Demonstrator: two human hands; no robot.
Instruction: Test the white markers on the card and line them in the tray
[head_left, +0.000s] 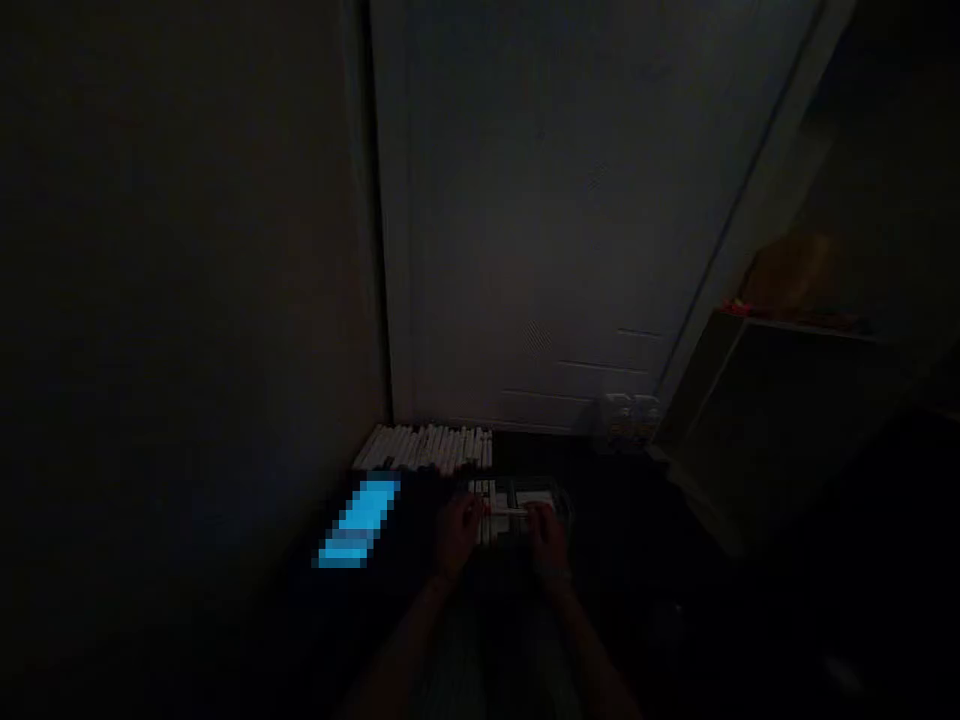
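The picture is very dark. Between my two hands lies a thin white pen-like stick (510,511), roughly level, with a reddish part by the left fingers. My left hand (457,525) is closed on its left end, and my right hand (546,530) pinches the right end. Just behind and under them is a clear tray (564,500) with several white sticks (484,488) in it. Its other contents are too dim to name. A row of similar white sticks (427,447) lies side by side at the back left.
A lit, pixelated blue screen (360,522) lies left of my hands on the dark surface. Clear containers (630,418) stand at the back right by the pale panel (540,250). Farther right is a dark box-like piece (802,420) with an orange-brown object (795,270) on top.
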